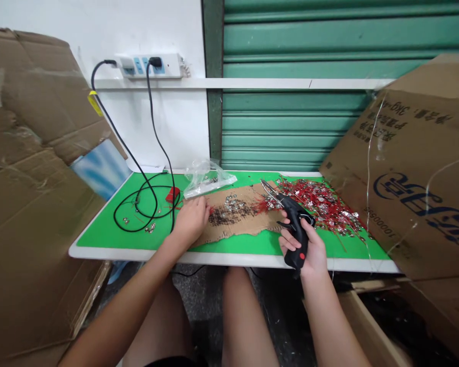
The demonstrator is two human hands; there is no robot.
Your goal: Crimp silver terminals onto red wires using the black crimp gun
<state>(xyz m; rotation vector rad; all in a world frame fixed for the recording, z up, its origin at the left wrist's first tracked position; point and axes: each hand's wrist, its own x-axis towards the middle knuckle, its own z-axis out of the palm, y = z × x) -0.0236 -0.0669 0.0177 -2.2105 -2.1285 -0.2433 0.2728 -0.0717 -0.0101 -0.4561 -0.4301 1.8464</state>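
Note:
My right hand (304, 244) is wrapped round the handle of a black soldering gun (296, 224), pistol-shaped with a trigger and a red dot low on the grip. Its thin metal prongs point up and left over the cardboard's right part. My left hand (193, 216) is closed in a pinch at the left end of the cardboard strip (248, 230); what its fingers hold is hidden. Small silvery metal pieces (234, 204) lie on the strip among dark specks. Right of them spreads a heap of red wires with shiny metal parts (317, 201).
A clear plastic bag (204, 176) and a red block (173, 194) lie on the green table (110, 237). A black cable (117, 216) coils at left, below a power strip (149, 66). Large cardboard boxes (26, 204) (416, 168) flank both sides; a green shutter (279, 122) stands behind.

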